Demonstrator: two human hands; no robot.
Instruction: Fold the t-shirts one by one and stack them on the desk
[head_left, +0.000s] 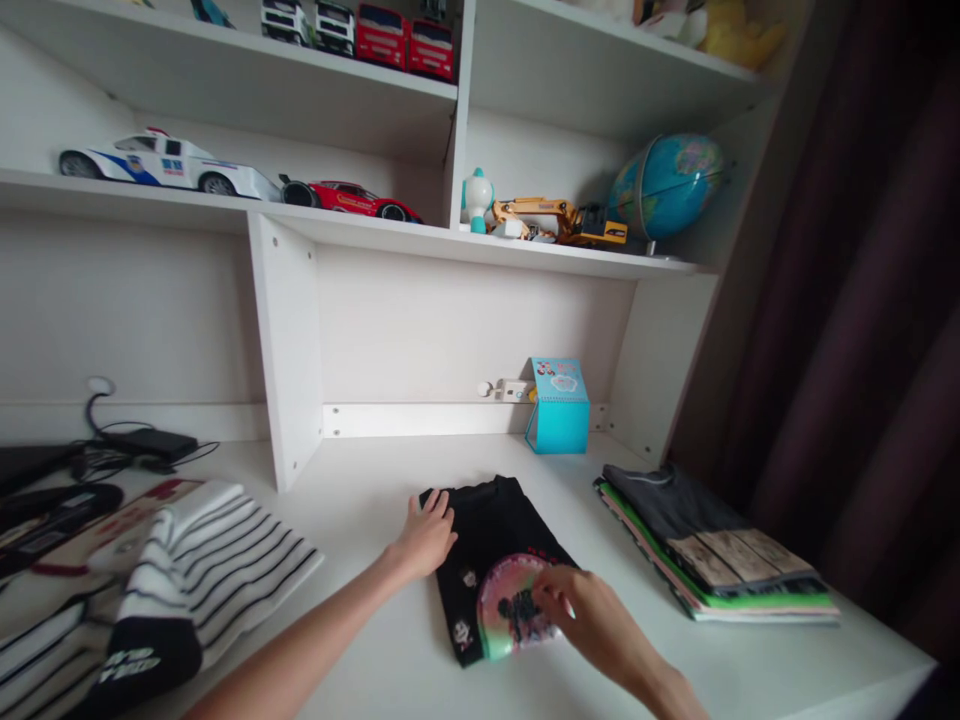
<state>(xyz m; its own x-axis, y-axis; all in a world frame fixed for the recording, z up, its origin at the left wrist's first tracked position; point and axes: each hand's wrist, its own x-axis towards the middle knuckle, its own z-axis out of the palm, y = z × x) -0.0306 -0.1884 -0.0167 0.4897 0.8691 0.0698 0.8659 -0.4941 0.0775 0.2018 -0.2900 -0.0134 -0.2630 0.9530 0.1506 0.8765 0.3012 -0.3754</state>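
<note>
A black T-shirt [480,520] lies folded into a flat rectangle on the white desk, with its collar toward the back. On its front is a round pink and green print [504,605]. My left hand [427,535] rests flat on the shirt's upper left edge, fingers spread. Over the right part of the print is my right hand [574,605], its fingers curled together. Whether cloth is pinched in those fingertips is hidden. To the right is a stack of folded clothes [720,545], with a dark grey and brown garment on top.
Striped white and black clothes [232,560] lie loosely on the left, near a black adapter with cables [157,443]. A blue desk calendar [561,425] stands at the back by a power socket [515,391]. Shelves above hold toy cars [349,197] and a globe [667,185].
</note>
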